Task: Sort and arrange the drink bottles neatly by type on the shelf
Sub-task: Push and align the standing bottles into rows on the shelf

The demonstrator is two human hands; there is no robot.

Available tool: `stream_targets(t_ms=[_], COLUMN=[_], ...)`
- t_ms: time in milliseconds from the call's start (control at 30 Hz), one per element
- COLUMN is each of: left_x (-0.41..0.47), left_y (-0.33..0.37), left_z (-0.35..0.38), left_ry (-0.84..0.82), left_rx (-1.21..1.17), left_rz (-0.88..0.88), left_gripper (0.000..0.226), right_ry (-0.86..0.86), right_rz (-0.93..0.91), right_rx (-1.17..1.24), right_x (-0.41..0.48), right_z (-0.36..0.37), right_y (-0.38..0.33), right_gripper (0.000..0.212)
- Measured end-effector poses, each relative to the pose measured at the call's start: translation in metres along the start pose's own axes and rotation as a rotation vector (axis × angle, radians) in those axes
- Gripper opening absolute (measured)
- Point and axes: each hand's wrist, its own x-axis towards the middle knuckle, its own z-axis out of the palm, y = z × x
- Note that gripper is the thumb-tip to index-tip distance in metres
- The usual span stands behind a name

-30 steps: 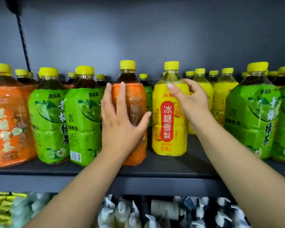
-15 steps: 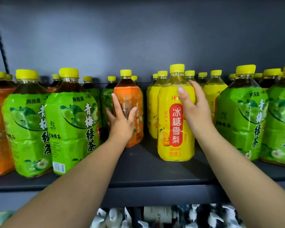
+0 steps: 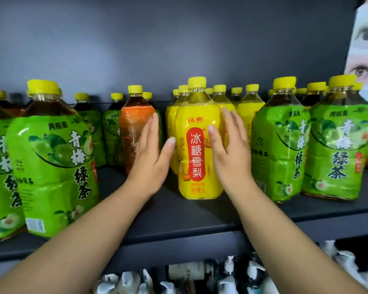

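An orange-labelled tea bottle (image 3: 134, 128) stands back on the dark shelf (image 3: 179, 240), among green bottles. My left hand (image 3: 151, 158) lies flat against its right side, fingers straight, thumb reaching toward the yellow bottle. The yellow pear-drink bottle (image 3: 198, 145) stands upright in front of a group of other yellow bottles (image 3: 249, 115). My right hand (image 3: 229, 153) rests on its right side with straight fingers, thumb on the front label. Large green-tea bottles stand at the left (image 3: 51, 170) and right (image 3: 278, 149).
More green bottles (image 3: 340, 149) fill the right end of the shelf. A printed poster (image 3: 365, 39) hangs at the top right. White pump and spray bottles (image 3: 232, 279) crowd the shelf below. Bare shelf shows in front of the orange bottle.
The orange bottle has gone further back on the shelf and my left hand slid to its right side. My right hand's hold on the yellow bottle has loosened to a flat touch.
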Motion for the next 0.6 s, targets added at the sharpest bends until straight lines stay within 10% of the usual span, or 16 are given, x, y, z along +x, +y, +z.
stream_targets(t_ms=[200,600], left_x=[-0.004,-0.003], left_y=[0.011,0.017], left_z=[0.031,0.035], left_ry=[-0.355,-0.177], left_rx=[-0.224,-0.006], left_rz=[-0.148,-0.14], left_gripper=[0.111,0.107], right_ry=[0.368,0.102], right_rz=[-0.019,0.468], right_rx=[-0.087,-0.057], right_x=[-0.015,-0.009], right_z=[-0.067,-0.092], right_y=[0.018,0.044], right_gripper=[0.071,0.097])
